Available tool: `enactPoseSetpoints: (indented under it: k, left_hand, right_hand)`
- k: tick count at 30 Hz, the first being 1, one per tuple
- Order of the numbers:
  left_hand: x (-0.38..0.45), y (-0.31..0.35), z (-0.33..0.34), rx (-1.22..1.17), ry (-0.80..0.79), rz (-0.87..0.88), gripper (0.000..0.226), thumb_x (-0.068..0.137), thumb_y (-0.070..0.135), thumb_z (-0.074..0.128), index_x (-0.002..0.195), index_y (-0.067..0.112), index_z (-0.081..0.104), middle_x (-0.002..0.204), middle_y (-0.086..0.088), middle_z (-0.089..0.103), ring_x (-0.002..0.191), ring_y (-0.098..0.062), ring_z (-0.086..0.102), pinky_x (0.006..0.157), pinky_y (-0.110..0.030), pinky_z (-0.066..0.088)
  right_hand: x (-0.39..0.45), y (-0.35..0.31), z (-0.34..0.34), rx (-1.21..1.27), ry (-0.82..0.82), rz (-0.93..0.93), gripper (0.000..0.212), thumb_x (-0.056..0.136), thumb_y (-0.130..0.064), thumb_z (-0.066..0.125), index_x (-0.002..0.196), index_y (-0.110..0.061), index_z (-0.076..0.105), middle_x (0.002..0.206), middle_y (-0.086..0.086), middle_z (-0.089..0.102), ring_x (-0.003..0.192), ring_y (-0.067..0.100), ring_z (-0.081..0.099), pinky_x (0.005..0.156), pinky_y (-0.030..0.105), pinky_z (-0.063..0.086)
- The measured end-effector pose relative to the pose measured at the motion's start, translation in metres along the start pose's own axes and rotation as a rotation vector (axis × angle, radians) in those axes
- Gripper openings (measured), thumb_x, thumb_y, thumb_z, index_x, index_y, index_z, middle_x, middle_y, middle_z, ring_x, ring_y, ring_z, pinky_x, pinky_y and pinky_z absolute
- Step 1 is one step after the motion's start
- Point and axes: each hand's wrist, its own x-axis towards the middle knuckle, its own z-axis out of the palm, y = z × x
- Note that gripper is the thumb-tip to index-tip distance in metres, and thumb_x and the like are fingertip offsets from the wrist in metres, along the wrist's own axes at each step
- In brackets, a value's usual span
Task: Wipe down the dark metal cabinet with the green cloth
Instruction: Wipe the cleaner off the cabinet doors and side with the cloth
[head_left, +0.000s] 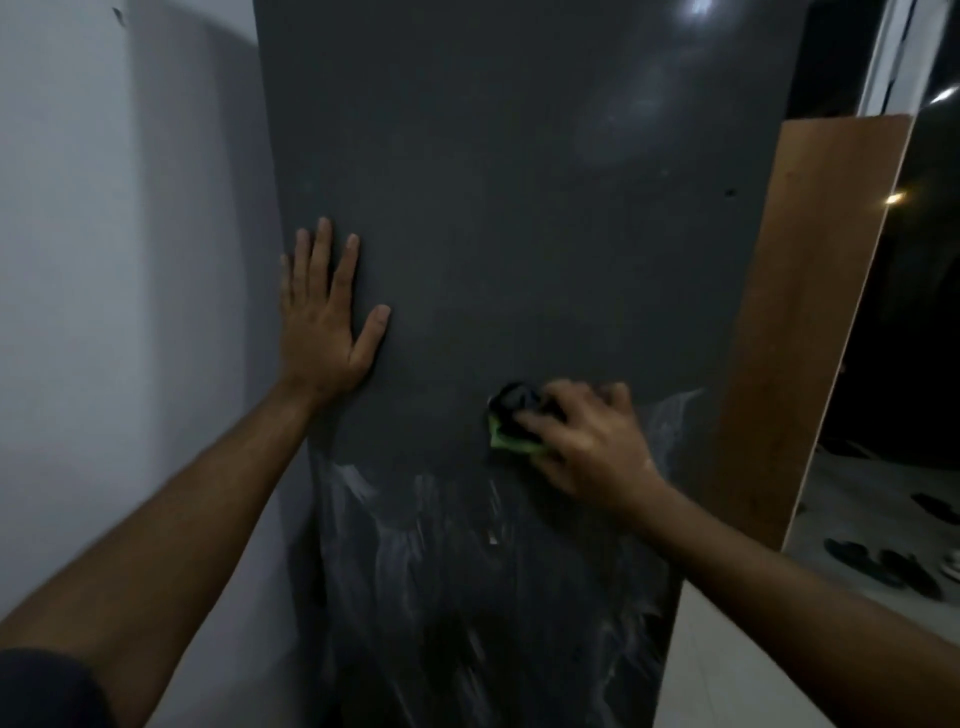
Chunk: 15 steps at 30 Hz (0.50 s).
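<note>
The dark metal cabinet (519, 208) fills the middle of the view as a tall, flat grey panel. My left hand (324, 317) lies flat against it near its left edge, fingers straight and spread, pointing up. My right hand (587, 436) grips the bunched green cloth (511, 426), which looks dark on top and bright green below, and presses it against the panel right of centre. Whitish smeared streaks (415, 519) cover the lower part of the panel, below and beside the cloth.
A pale wall (130, 260) meets the cabinet on the left. A brown wooden board (810, 312) stands on the right, with a dark opening behind it. Dark sandals (883, 566) lie on the light tiled floor (727, 675) at lower right.
</note>
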Motion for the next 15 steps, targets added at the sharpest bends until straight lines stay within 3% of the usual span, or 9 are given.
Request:
enactPoseSetpoints:
  k: [2, 4, 8, 11, 15]
  left_hand:
    - [0.0, 0.0, 0.0, -0.003, 0.008, 0.003, 0.077, 0.104, 0.053, 0.045, 0.166, 0.017, 0.016, 0.174, -0.011, 0.007, 0.161, -0.035, 0.003, 0.128, -0.059, 0.008]
    - [-0.001, 0.0, 0.001, 0.0, 0.012, 0.005, 0.077, 0.104, 0.052, 0.045, 0.166, 0.017, 0.016, 0.174, -0.011, 0.007, 0.161, -0.035, 0.003, 0.128, -0.059, 0.007]
    - [-0.001, 0.0, 0.001, -0.004, 0.023, 0.02, 0.077, 0.105, 0.052, 0.045, 0.166, 0.017, 0.016, 0.174, -0.011, 0.007, 0.161, -0.035, 0.003, 0.127, -0.06, 0.008]
    - [0.0, 0.002, 0.0, -0.012, 0.015, 0.007, 0.077, 0.104, 0.052, 0.045, 0.167, 0.018, 0.015, 0.174, -0.011, 0.007, 0.161, -0.034, 0.003, 0.126, -0.062, 0.009]
    - [0.0, 0.002, -0.003, 0.014, 0.004, -0.001, 0.075, 0.105, 0.051, 0.043, 0.166, 0.017, 0.015, 0.174, -0.012, 0.007, 0.161, -0.035, 0.003, 0.125, -0.064, 0.011]
  right_hand:
    - [0.023, 0.007, -0.005, -0.017, 0.093, 0.19, 0.045, 0.08, -0.034, 0.065, 0.123, -0.022, 0.064, 0.118, 0.012, 0.054, 0.091, 0.031, 0.059, 0.076, 0.039, 0.031]
    - [0.036, -0.012, 0.004, -0.018, 0.153, 0.239, 0.043, 0.08, -0.025, 0.07, 0.122, -0.019, 0.069, 0.118, 0.015, 0.06, 0.089, 0.031, 0.06, 0.074, 0.039, 0.033]
    - [-0.01, -0.024, 0.006, 0.004, -0.025, -0.109, 0.032, 0.082, -0.027, 0.072, 0.113, -0.02, 0.075, 0.113, 0.013, 0.069, 0.084, 0.029, 0.064, 0.073, 0.038, 0.037]
    - [-0.041, 0.021, -0.021, -0.016, -0.046, -0.179, 0.033, 0.086, -0.038, 0.067, 0.114, -0.022, 0.075, 0.114, 0.014, 0.069, 0.09, 0.03, 0.067, 0.077, 0.04, 0.037]
    - [-0.019, 0.065, -0.041, -0.124, 0.129, 0.19, 0.046, 0.082, -0.036, 0.07, 0.125, -0.02, 0.065, 0.12, 0.014, 0.056, 0.1, 0.029, 0.059, 0.08, 0.042, 0.034]
